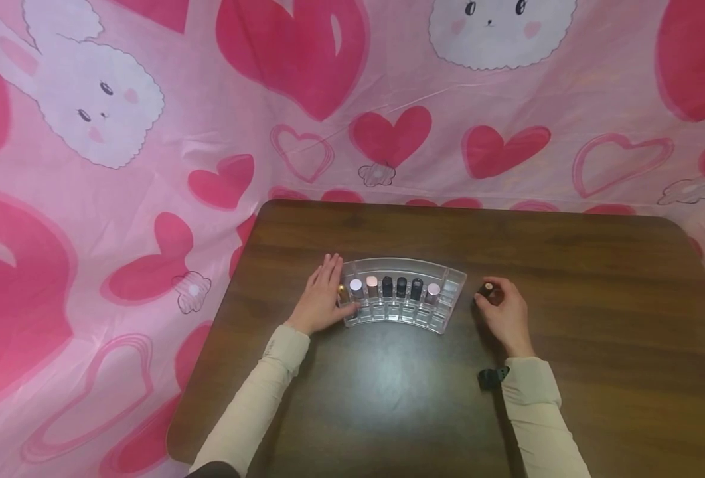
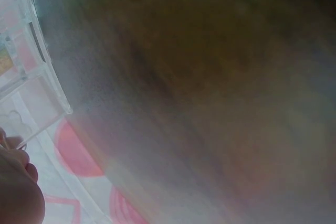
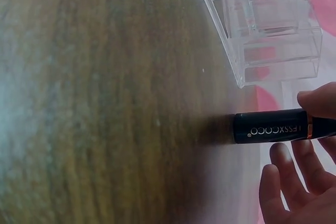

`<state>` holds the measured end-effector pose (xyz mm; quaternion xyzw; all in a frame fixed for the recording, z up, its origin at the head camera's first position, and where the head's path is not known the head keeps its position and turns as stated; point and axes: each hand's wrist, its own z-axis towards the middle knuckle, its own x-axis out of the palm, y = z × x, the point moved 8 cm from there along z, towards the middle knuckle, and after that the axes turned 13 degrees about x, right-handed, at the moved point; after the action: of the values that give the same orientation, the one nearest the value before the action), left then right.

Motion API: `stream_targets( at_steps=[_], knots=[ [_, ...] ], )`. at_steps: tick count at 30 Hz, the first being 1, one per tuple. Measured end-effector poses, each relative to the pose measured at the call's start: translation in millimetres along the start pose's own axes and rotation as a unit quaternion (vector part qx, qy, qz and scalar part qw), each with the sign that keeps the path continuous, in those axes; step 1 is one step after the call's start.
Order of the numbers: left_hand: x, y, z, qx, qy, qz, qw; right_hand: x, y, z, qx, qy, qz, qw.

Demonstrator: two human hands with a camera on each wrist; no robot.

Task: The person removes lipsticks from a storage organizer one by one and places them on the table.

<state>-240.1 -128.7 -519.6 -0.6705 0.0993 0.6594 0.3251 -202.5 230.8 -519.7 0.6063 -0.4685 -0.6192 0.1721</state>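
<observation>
A clear, curved lipstick organizer stands on the table with several lipstick tubes in one row of its compartments, among them a pinkish-beige one and a black one. My left hand rests against the organizer's left end, fingers straight along the side and thumb laid across the front corner. To the right of the organizer, my right hand grips a black lipstick tube with white lettering and a thin gold band. The tube is held upright, low over the table; whether it touches the wood I cannot tell.
The brown wooden table has rounded corners. A pink cloth printed with hearts and rabbits hangs behind it and along the left. A small black device sits at my right wrist. The organizer's front compartments hold no tubes.
</observation>
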Motion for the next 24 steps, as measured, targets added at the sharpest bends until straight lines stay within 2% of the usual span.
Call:
stream_targets(
  at_steps=[10,24],
  knots=[
    [1.2,0.9,0.1,-0.001,-0.001,-0.002,1.0000,-0.4,1.3,-1.8,0.009,0.021,-0.001,0.9997],
    [0.2,0.4,0.1,-0.001,-0.006,-0.005,1.0000,-2.2,3.2,-1.5,-0.005,0.018,0.005,0.9998]
  ],
)
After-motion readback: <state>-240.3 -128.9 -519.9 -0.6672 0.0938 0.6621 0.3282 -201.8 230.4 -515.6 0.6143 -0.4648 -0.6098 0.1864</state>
